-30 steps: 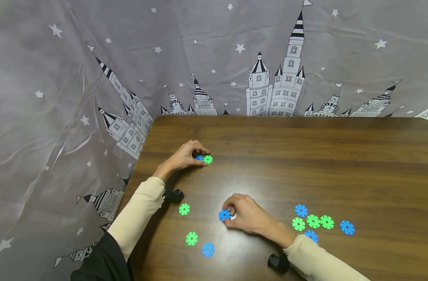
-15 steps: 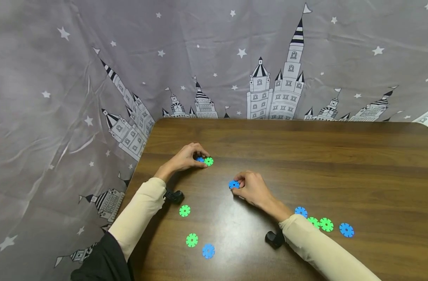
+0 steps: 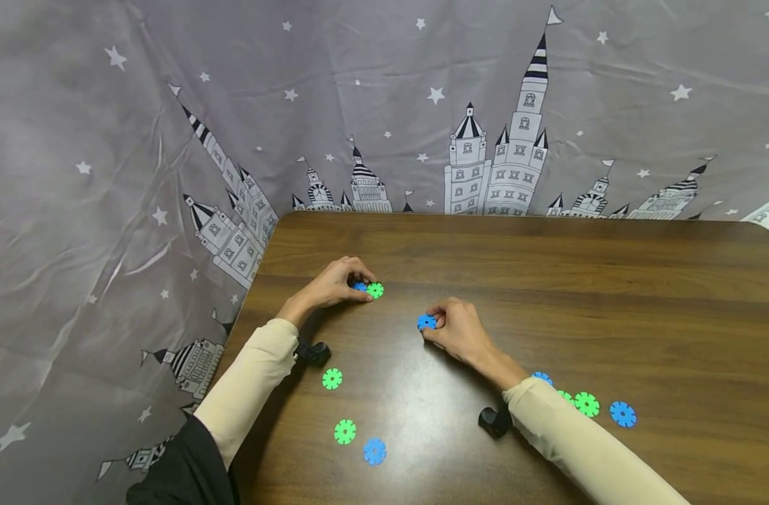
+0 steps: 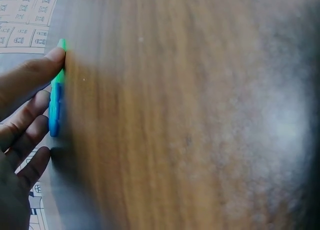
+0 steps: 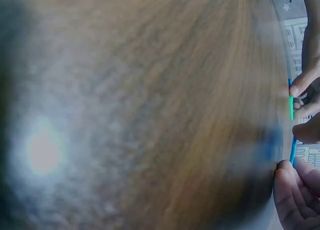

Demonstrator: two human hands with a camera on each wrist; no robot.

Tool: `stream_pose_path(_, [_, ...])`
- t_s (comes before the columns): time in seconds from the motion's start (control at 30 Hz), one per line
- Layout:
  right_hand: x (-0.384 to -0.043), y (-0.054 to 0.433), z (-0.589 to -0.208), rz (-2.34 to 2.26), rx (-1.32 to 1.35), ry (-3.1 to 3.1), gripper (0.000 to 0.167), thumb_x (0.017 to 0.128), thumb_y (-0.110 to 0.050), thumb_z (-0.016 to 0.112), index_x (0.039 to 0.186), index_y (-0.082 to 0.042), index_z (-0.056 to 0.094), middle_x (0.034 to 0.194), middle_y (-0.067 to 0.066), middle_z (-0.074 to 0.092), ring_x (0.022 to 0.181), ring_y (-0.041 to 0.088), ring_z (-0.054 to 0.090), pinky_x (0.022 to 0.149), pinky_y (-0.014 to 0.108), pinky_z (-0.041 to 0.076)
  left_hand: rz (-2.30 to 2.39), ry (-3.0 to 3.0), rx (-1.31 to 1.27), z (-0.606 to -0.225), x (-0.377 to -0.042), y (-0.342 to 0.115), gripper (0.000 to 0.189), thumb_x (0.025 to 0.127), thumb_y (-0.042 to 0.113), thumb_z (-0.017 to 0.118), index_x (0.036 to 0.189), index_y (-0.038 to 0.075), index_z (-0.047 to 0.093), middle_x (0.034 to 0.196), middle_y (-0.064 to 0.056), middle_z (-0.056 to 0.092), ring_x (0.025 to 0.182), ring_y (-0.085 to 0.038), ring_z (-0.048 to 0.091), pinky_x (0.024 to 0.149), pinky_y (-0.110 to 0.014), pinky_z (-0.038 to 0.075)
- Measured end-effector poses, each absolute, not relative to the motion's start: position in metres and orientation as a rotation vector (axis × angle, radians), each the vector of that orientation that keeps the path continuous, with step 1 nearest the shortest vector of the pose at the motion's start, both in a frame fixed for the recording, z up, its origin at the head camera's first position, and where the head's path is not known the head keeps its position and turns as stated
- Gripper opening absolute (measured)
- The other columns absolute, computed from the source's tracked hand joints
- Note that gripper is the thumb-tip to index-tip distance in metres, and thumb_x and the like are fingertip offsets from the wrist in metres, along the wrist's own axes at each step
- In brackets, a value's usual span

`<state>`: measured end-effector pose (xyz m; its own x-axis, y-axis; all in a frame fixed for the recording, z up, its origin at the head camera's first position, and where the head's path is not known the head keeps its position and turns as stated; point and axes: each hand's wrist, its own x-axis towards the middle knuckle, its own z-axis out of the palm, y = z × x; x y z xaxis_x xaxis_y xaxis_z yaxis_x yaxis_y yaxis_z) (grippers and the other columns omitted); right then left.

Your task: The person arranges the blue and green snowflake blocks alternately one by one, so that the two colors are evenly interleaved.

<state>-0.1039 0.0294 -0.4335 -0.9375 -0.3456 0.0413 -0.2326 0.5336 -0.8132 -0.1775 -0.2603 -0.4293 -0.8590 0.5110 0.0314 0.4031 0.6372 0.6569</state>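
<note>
My left hand (image 3: 334, 284) holds a green notched disc (image 3: 375, 290) and a blue notched disc (image 3: 359, 286) side by side near the table's far left. Seen edge-on in the left wrist view, the green disc (image 4: 60, 76) and blue disc (image 4: 54, 115) meet end to end, thumb on the green one. A short way to the right, my right hand (image 3: 465, 333) pinches another blue disc (image 3: 427, 322) between thumb and fingers. The right wrist view has this blue disc (image 5: 293, 149) edge-on, apart from the pair. Whether the pair is interlocked, I cannot tell.
On the wooden table (image 3: 548, 266), two green discs (image 3: 332, 379) and a blue disc (image 3: 375, 452) lie at the near left. Several more, including a green disc (image 3: 587, 404) and a blue disc (image 3: 622, 414), lie right, partly hidden by my right sleeve. A castle-print cloth (image 3: 384, 105) hangs behind.
My right hand has carried its blue disc away from me across the table and slightly right, moving only a little in the last half second. My left hand stays put with its two discs.
</note>
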Motion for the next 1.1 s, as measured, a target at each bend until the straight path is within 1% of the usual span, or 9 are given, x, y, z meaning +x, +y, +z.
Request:
stream_pose_path(0.27, [-0.11, 0.026, -0.434, -1.342, -0.509, 2.69, 0.027, 0.074, -0.008, 0.076, 0.097, 0.005, 0.072, 0.087, 0.011, 0.064, 0.074, 0.013, 0.061, 0.064, 0.024, 0.051, 1.039, 2.705, 0.75, -0.429, -0.177, -0.26, 0.033, 0.072, 0.014, 0.088, 0.101, 0.004, 0.076, 0.092, -0.005, 0.066, 0.087, -0.02, 0.052, 0.078, -0.034, 0.042])
stream_pose_path(0.67, [-0.12, 0.02, -0.432, -1.317, -0.476, 2.686, 0.027, 0.077, -0.009, 0.076, 0.099, 0.005, 0.071, 0.09, 0.01, 0.063, 0.077, 0.016, 0.061, 0.068, 0.025, 0.053, 1.035, 2.72, 0.758, -0.431, -0.177, -0.26, 0.033, 0.07, 0.014, 0.089, 0.099, 0.004, 0.076, 0.092, -0.004, 0.067, 0.089, -0.021, 0.053, 0.079, -0.034, 0.042])
stream_pose_path(0.93, [-0.133, 0.013, -0.433, -1.273, -0.473, 2.724, 0.03, 0.076, -0.011, 0.075, 0.101, 0.005, 0.071, 0.092, 0.012, 0.063, 0.079, 0.018, 0.06, 0.072, 0.03, 0.053, 0.984, 2.729, 0.751, -0.429, -0.176, -0.259, 0.033, 0.071, 0.016, 0.089, 0.1, 0.006, 0.076, 0.094, -0.003, 0.067, 0.092, -0.021, 0.054, 0.082, -0.036, 0.042])
stream_pose_path(1.1, [-0.14, 0.006, -0.433, -1.239, -0.468, 2.765, 0.029, 0.075, -0.012, 0.074, 0.099, 0.003, 0.073, 0.092, 0.012, 0.064, 0.082, 0.02, 0.06, 0.076, 0.035, 0.053, 0.999, 2.721, 0.751, -0.427, -0.175, -0.258, 0.033, 0.071, 0.015, 0.089, 0.1, 0.005, 0.076, 0.094, -0.004, 0.067, 0.093, -0.023, 0.055, 0.082, -0.038, 0.044])
